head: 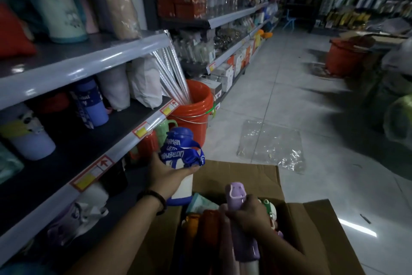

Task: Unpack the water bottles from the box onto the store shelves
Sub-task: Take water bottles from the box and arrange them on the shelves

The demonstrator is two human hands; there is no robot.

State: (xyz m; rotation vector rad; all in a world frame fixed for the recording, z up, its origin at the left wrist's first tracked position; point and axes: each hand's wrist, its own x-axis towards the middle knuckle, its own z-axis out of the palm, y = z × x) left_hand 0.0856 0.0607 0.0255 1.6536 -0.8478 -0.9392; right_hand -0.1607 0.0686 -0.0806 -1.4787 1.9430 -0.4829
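An open cardboard box [249,176] sits on the floor in front of me with several bottles packed inside. My left hand [166,174] grips a white bottle with a blue lid and blue strap [180,154], held upright between the box and the shelves. My right hand [249,213] is closed around a purple bottle [239,225], held upright over the box. Orange and teal bottles [201,216] stay in the box. The grey shelves [124,138] run along my left and hold bottles at several levels.
An orange bucket [196,107] with clear rolls stands by the shelf end, just beyond the blue bottle. A crumpled clear plastic bag [270,143] lies on the tiled floor past the box. Another orange bucket [343,56] and bagged goods sit on the right.
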